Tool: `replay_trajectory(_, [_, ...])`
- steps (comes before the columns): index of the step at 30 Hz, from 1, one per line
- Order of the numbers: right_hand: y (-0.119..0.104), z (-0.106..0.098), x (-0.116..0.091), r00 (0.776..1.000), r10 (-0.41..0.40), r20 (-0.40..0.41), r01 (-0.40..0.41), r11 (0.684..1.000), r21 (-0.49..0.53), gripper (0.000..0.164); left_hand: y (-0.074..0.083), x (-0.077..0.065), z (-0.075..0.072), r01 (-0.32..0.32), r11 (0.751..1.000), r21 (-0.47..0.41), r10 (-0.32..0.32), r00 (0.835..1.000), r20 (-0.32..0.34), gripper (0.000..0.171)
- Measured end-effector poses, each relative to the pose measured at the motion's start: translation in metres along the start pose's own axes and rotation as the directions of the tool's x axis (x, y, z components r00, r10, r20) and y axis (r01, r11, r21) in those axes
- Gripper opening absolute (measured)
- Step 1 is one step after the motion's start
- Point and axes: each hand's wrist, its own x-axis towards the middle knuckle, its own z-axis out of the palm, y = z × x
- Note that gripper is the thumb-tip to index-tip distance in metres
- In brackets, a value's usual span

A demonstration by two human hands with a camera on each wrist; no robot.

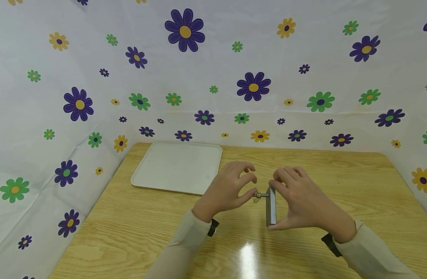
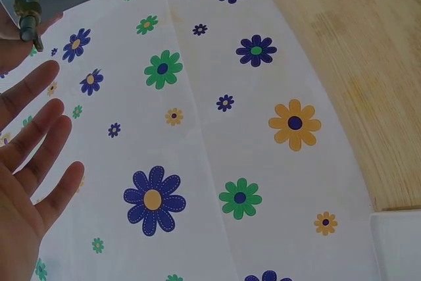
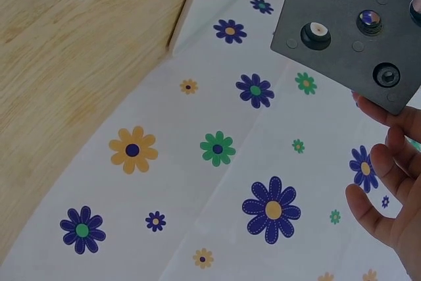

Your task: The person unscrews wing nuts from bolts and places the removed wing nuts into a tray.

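Note:
A grey metal plate stands on edge above the table, gripped by my right hand with fingers at its top edge and thumb beneath. From its left face sticks out a bolt carrying a brass-coloured wing nut. My left hand is spread beside this bolt, thumb tip right at the wing nut in the head view. In the left wrist view its fingers are loosely extended and apart from the nut. The right wrist view shows the plate's other face, with several round holes and a socket screw head.
A white tray lies at the back left of the wooden table. White cloth printed with flowers hangs behind the table and along both sides. Dark straps circle both wrists.

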Motion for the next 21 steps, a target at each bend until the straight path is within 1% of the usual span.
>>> replay_trajectory(3, [0.0002, 0.0005, -0.0002, 1.000, 0.002, -0.003, -0.002, 1.000, 0.001, 0.089, 0.0004, -0.0007, 0.0000, -0.017, 1.000, -0.001, 0.017, 1.000, -0.014, 0.014])
replay_trajectory(7, [0.0003, 0.0010, -0.0002, 1.000, 0.000, -0.012, 0.000, 1.000, 0.003, 0.088, 0.0022, -0.0021, -0.0012, -0.062, 0.998, -0.011, 0.062, 0.997, -0.046, 0.015])
replay_trajectory(9, [0.0001, 0.0011, -0.0002, 1.000, -0.002, -0.014, 0.002, 1.000, 0.003, 0.088, 0.0034, -0.0030, -0.0011, -0.078, 0.997, -0.014, 0.077, 0.996, -0.047, 0.017])
replay_trajectory(16, [-0.0013, 0.0011, -0.0005, 1.000, 0.003, -0.004, -0.003, 1.000, 0.004, 0.088, 0.0067, -0.0059, 0.0005, -0.070, 0.997, -0.040, 0.072, 0.997, 0.032, 0.023])
replay_trajectory(21, [-0.0015, 0.0014, -0.0007, 1.000, 0.009, 0.002, -0.009, 1.000, 0.003, 0.088, 0.0076, -0.0059, 0.0013, -0.064, 0.997, -0.043, 0.066, 0.997, 0.050, 0.022])
